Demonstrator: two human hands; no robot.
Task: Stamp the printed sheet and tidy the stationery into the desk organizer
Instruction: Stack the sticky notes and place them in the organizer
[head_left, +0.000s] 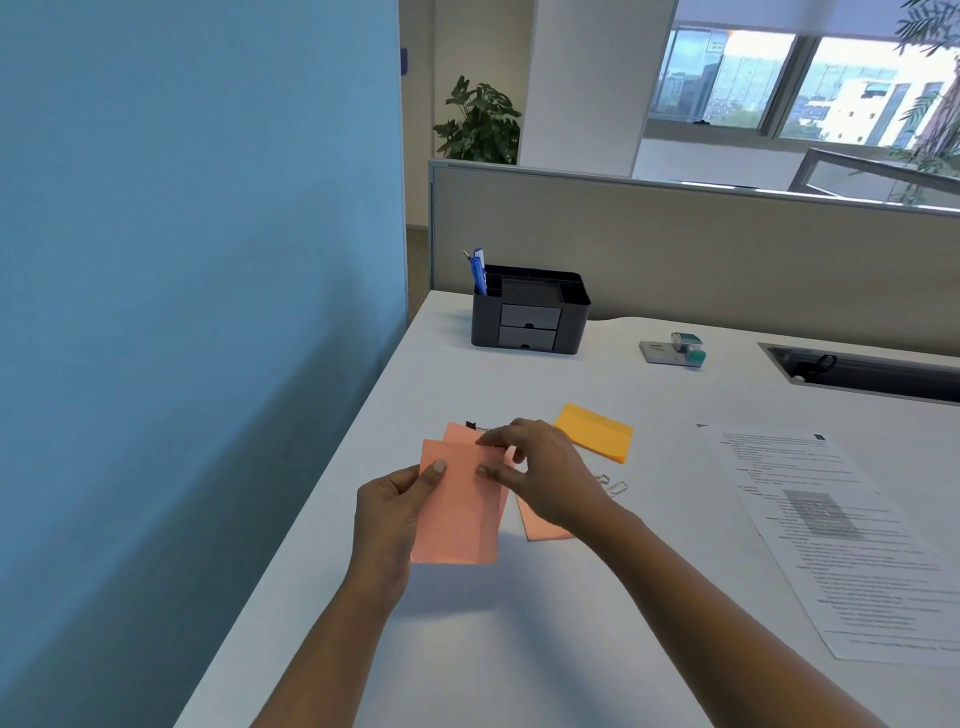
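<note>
My left hand (395, 512) grips a stack of pink sticky notes (457, 519) by its left edge, lifted just above the white desk. My right hand (535, 473) pinches the top right of the same stack, thumb and fingers on the paper. Another pink pad (543, 527) lies on the desk, half hidden under my right hand. An orange sticky pad (597, 431) lies beyond. The printed sheet (841, 540) lies at the right. A stamp on its ink pad (675, 351) sits further back. The black desk organizer (530, 312) stands at the back with a blue pen (478, 273) in it.
Paper clips (613, 486) lie right of my right wrist. A small black binder clip (471, 425) peeks out behind the pink notes. A cable tray slot (862, 371) is cut into the desk at the right. A beige partition (675, 249) backs the desk; a blue wall borders its left edge.
</note>
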